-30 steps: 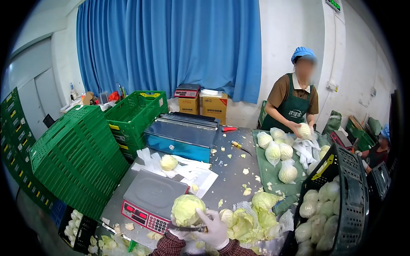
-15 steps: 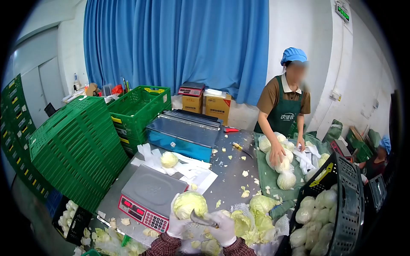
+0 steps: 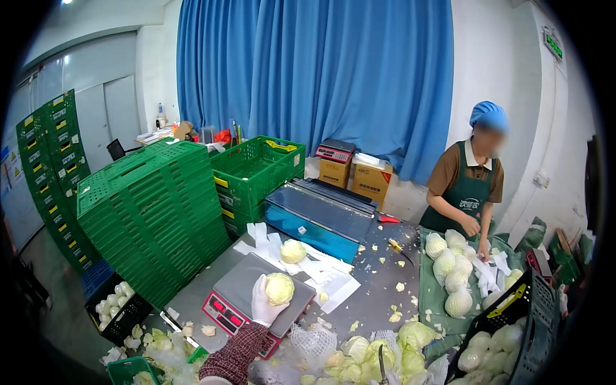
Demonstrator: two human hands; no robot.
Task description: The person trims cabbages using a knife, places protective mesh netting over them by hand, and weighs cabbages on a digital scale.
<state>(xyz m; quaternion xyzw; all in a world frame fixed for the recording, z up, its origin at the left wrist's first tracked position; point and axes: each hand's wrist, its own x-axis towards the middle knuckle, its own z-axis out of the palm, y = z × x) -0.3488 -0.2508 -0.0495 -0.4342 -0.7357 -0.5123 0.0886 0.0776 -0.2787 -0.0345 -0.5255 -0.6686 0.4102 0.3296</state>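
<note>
My left hand (image 3: pixel 265 304), in a white glove, is closed on a trimmed pale green cabbage (image 3: pixel 280 289) over the grey plate of the weighing scale (image 3: pixel 240 282). Whether the cabbage touches the plate, I cannot tell. Behind the scale, another cabbage (image 3: pixel 293 251) sits on white bags (image 3: pixel 266 241). A knife's curved blade (image 3: pixel 382 363) points up at the bottom edge among loose cabbage leaves (image 3: pixel 367 362). My right hand is out of view, and what holds the knife does not show.
Across the table, a co-worker (image 3: pixel 467 183) handles white netting beside several netted cabbages (image 3: pixel 457 280). A dark crate (image 3: pixel 536 321) of wrapped cabbages stands at right. Stacked green crates (image 3: pixel 154 218) rise at left. A blue-sided wrapping machine (image 3: pixel 314 224) and a yellow-handled tool (image 3: pixel 396 246) are farther back.
My left hand has carried the cabbage up and over the scale. My right hand has dropped out of view, with the knife now low at the bottom edge. The view has swung left.
</note>
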